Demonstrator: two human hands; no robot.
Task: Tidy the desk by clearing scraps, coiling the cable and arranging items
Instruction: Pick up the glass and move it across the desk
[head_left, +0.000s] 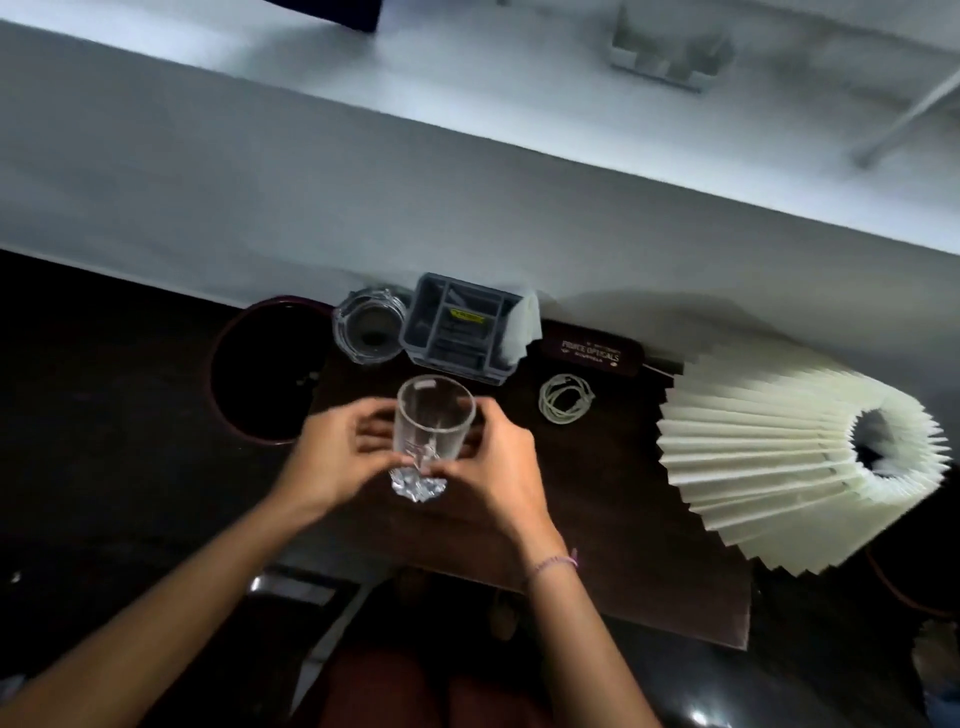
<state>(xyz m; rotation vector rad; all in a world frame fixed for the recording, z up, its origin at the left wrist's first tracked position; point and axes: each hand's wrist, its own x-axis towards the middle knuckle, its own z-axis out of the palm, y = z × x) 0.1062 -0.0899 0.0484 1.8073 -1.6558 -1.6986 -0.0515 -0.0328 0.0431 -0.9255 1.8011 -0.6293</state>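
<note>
A clear drinking glass (434, 418) stands upright in the middle of the dark wooden desk (613, 519). My left hand (340, 452) and my right hand (498, 467) wrap its lower part from both sides. A crumpled silver foil scrap (417, 488) lies at the glass's base, between my thumbs. A white cable (565, 399) lies coiled on the desk to the right of the glass. Behind the glass sit a grey compartment organizer (457, 328) and a glass ashtray (370, 325).
A dark round bin (262, 371) with a reddish rim stands at the left. A brown spectacle case (592, 351) lies by the wall. A pleated cream lampshade (789, 467) fills the right end of the desk. White paper (524, 325) leans beside the organizer.
</note>
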